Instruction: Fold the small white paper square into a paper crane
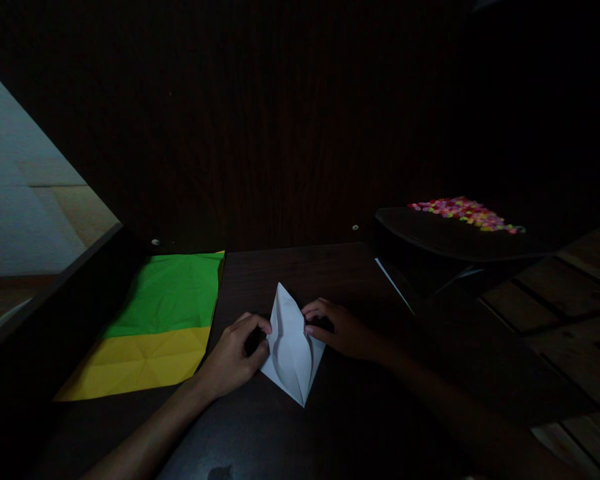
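White paper (291, 347), lower centre of frame, already folded into a pointed kite shape; further folds judged pending. Left edge is pinched by left hand (235, 357), right edge pressed by right hand (337, 328). Creased green sheet (173, 293) and yellow sheet (140, 363) left flat at lower left.

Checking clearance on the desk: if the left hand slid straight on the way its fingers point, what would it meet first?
The left hand points rightward at the folded white paper, which its fingertips already seem to touch.
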The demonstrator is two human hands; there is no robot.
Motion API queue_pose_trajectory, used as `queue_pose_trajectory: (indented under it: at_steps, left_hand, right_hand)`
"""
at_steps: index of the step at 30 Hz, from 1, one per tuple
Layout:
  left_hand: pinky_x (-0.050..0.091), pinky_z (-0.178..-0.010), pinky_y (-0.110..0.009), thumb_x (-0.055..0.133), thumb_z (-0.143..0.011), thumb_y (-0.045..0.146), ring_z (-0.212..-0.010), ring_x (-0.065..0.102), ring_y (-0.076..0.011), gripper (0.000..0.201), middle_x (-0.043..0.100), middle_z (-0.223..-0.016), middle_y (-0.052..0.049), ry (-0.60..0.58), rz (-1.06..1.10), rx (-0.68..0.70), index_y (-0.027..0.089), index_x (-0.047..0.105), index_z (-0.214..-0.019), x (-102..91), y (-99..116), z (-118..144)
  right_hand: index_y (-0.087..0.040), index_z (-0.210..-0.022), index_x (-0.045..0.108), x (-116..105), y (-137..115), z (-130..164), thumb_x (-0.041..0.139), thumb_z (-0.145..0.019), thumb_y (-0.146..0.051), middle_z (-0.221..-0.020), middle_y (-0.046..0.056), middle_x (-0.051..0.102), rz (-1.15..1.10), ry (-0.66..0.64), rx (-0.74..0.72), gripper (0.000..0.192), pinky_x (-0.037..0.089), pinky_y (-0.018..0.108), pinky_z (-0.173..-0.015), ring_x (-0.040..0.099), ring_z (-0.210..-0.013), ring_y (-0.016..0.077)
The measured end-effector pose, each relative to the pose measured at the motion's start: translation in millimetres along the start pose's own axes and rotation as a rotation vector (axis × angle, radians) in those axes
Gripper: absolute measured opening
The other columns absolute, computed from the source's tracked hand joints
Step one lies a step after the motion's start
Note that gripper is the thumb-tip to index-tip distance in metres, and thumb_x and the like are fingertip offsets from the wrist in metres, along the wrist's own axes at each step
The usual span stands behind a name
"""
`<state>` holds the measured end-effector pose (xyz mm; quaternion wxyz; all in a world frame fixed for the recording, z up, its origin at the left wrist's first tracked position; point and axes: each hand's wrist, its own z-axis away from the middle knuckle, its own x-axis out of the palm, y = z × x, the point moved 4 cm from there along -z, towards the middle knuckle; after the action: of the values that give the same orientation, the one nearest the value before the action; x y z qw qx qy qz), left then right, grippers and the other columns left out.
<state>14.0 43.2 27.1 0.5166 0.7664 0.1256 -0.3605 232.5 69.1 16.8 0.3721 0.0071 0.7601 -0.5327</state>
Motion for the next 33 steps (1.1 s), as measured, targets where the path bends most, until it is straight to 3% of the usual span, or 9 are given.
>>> queue_pose_trajectory:
  at_steps: [33]
  left_hand:
    - [0.05,-0.079,-0.035,0.054,-0.088,0.02,-0.087,0.061,-0.0213,0.012,0.065,-0.092,-0.005,0.001,-0.001,0.026,0.02,0.062,-0.097,0.7,2.5,0.7]
  right_hand:
    - [-0.022,-0.106,0.057,7.8,-0.5,-0.3,0.067,-0.082,-0.016,-0.103,0.005,0.063,0.068,0.104,-0.032,0.026,0.05,0.037,-0.086,0.062,-0.093,0.019]
